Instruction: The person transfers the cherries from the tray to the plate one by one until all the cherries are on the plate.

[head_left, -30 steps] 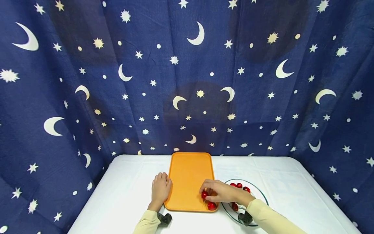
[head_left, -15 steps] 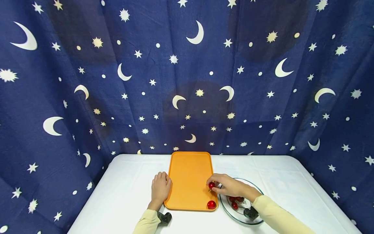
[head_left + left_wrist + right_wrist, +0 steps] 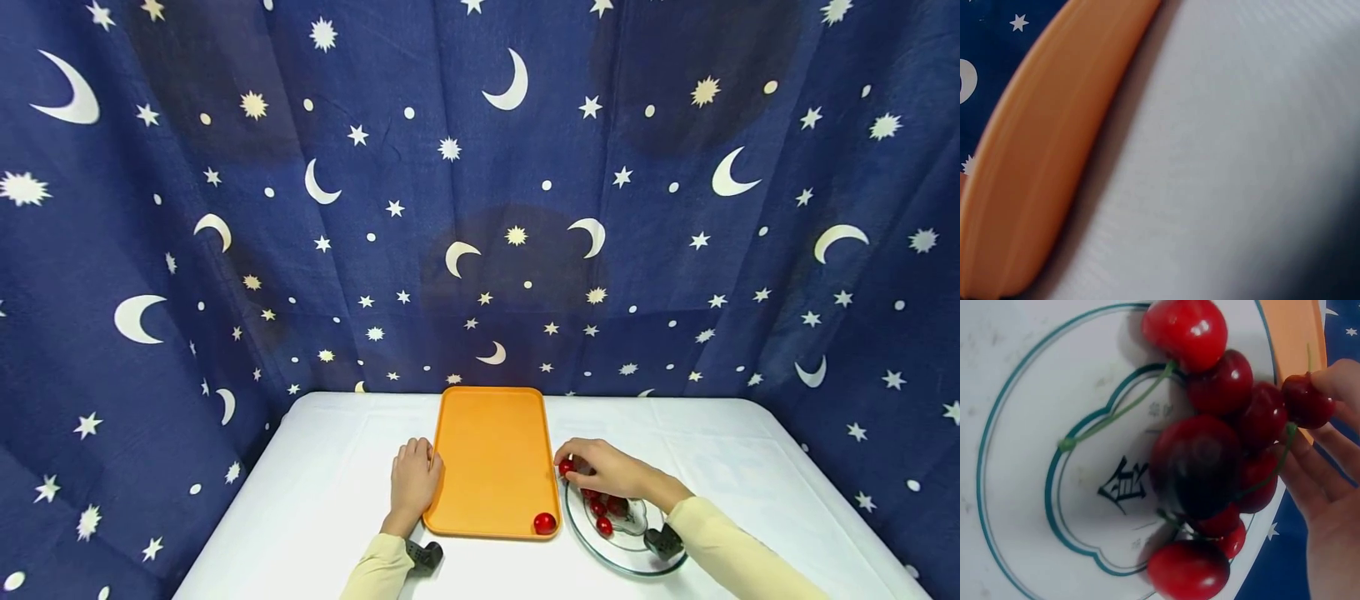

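Note:
My right hand [image 3: 611, 468] pinches a dark red cherry [image 3: 1307, 403] between thumb and fingers, over the upper left rim of a white plate [image 3: 1029, 481] with green lines. Several cherries [image 3: 1188, 569], some with green stems, lie in the plate just below that hand. One bright red cherry [image 3: 545, 523] sits in the lower right corner of the orange tray [image 3: 491, 450]. At the tray's left edge rests my left hand [image 3: 412, 486], its thumb side touching the rim. The left wrist view holds only the tray's side and white cloth, not the hand's fingers.
A white cloth [image 3: 330, 492] covers the table. Behind it hangs a dark blue curtain [image 3: 405, 275] with moons and stars. Dark devices sit on both wrists; the right one [image 3: 663, 542] is over the plate.
My right hand has moved right, carrying the cherry from above the tray to the plate's edge. The other cherry stays in the tray corner, and my left hand keeps its place.

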Demonstrator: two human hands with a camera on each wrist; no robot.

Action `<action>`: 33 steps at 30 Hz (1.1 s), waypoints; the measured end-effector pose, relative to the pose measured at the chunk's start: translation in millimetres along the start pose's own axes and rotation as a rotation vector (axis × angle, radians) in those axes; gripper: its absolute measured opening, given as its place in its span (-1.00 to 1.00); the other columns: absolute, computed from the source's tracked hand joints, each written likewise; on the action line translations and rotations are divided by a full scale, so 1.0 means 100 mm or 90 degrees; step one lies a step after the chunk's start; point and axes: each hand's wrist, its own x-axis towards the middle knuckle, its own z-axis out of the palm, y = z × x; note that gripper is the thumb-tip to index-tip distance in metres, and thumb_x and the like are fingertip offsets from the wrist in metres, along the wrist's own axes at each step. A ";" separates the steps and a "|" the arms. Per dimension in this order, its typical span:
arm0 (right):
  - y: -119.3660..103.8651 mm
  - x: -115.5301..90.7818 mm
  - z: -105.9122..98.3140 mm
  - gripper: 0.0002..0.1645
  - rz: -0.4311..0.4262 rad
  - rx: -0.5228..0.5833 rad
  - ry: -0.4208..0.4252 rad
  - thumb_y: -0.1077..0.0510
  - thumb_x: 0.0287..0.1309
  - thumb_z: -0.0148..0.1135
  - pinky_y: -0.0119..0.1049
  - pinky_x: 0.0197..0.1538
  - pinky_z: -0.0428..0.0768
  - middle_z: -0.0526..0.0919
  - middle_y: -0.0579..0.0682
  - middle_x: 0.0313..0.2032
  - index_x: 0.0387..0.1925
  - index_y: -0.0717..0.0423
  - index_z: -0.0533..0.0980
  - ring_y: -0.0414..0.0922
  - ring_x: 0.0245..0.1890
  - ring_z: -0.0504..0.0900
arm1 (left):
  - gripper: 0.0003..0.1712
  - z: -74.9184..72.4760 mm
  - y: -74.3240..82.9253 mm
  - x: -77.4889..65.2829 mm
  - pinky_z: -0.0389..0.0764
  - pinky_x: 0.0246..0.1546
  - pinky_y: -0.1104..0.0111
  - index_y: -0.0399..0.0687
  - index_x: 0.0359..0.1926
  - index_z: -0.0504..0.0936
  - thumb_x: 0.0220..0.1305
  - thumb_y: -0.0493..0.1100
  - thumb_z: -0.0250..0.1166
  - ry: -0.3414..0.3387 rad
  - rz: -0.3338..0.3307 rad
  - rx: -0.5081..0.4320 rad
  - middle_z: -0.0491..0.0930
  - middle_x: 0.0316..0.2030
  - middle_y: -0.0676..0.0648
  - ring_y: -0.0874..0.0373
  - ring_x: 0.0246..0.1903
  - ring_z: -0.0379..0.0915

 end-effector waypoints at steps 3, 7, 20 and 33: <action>0.03 -0.03 -0.01 -0.75 0.012 -0.008 0.007 0.16 0.33 0.27 -0.42 -0.17 0.58 0.63 -0.06 -0.14 0.01 0.10 0.57 -0.38 -0.30 0.49 | -0.77 0.02 0.00 0.01 0.17 -0.31 0.29 -0.03 -0.43 0.38 0.32 -0.16 0.25 -0.010 -0.004 0.001 0.24 -0.45 0.02 0.12 -0.40 0.17; 0.06 -0.05 -0.01 -0.76 0.020 -0.033 0.016 0.10 0.32 0.29 -0.35 -0.10 0.58 0.64 -0.10 -0.14 -0.02 0.05 0.59 -0.29 -0.25 0.52 | -0.77 0.03 -0.01 0.02 0.18 -0.30 0.28 -0.03 -0.43 0.37 0.34 -0.15 0.23 -0.022 -0.011 -0.001 0.24 -0.45 0.01 0.10 -0.39 0.16; 0.10 -0.13 0.04 -0.80 0.036 -0.056 0.018 0.10 0.33 0.28 -0.27 0.04 0.62 0.65 -0.10 -0.08 -0.04 -0.01 0.60 -0.27 -0.15 0.56 | -0.79 0.03 -0.01 0.01 0.17 -0.31 0.28 -0.04 -0.41 0.38 0.32 -0.15 0.23 -0.028 -0.018 0.004 0.27 -0.44 0.00 0.10 -0.39 0.17; 0.14 -0.17 0.06 -0.82 0.034 -0.057 0.018 0.09 0.30 0.29 -0.27 0.05 0.62 0.64 -0.14 -0.05 -0.07 -0.09 0.63 -0.31 -0.12 0.56 | -0.80 0.07 -0.02 0.00 0.20 -0.31 0.25 -0.01 -0.43 0.38 0.28 -0.13 0.21 0.011 0.004 0.003 0.28 -0.44 0.01 0.08 -0.39 0.19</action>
